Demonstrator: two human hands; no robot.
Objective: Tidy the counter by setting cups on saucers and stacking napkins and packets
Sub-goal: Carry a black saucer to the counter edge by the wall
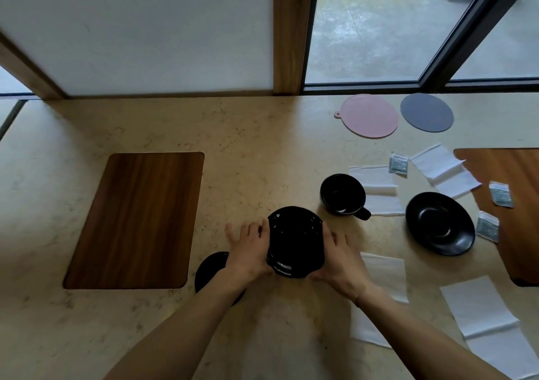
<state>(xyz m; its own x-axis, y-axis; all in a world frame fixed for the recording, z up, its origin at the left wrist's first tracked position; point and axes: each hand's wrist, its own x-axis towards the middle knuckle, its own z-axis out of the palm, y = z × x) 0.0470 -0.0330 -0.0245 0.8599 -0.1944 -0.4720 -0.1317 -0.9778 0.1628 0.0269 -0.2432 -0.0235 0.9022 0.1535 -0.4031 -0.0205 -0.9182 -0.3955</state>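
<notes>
Gripping black cup [295, 242] between left hand [250, 251], right hand [339, 258].

— What is the black saucer [215, 266] left of the held stack [295, 242] showing?

— Only its left part; the left hand [248, 251] and forearm are covering the rest. The stack itself is blurring, so I cannot tell how many pieces are sitting in it, or whether a cup is on top.

— And right of the stack?

— The right forearm is hiding part of a white napkin [382, 280]. Farther right of the stack, a wooden mat [513, 175] is running off the picture's right edge, and a second napkin [490, 327] is getting cut by the bottom edge. The print on the three packets [398, 164] is too small to read.
</notes>
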